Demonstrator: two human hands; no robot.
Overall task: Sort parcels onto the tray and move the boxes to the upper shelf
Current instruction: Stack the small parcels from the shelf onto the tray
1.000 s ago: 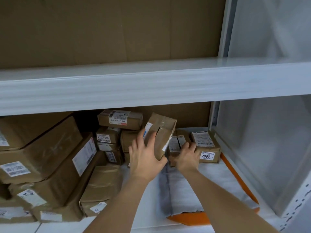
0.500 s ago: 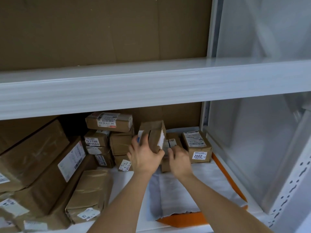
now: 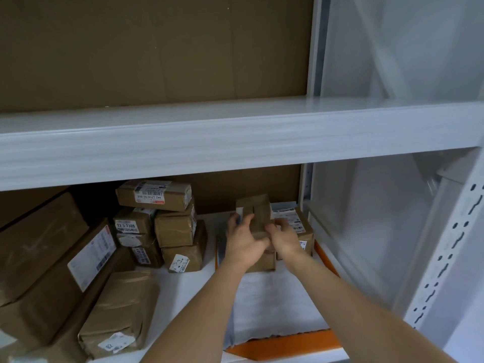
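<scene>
A small brown taped parcel [image 3: 258,210] stands at the back of the orange tray [image 3: 282,345] on the lower shelf. My left hand [image 3: 242,243] grips its left side and my right hand [image 3: 284,238] holds its right lower edge. Beneath it lies another small brown parcel [image 3: 262,262], and a labelled box [image 3: 301,224] sits just to the right on the tray. A white padded mailer [image 3: 275,305] covers the tray's front part. The white upper shelf [image 3: 235,142] runs across above and carries nothing in view.
A stack of small labelled boxes [image 3: 157,226] stands left of the tray. Large brown boxes [image 3: 52,258] lean at the far left, with a wrapped parcel [image 3: 120,313] in front. A white perforated upright [image 3: 445,258] and clear side panel close off the right.
The small parcel has been carried from the left to the tray's back and turned more upright. My right hand has come off the lower parcel onto it. The camera has shifted right.
</scene>
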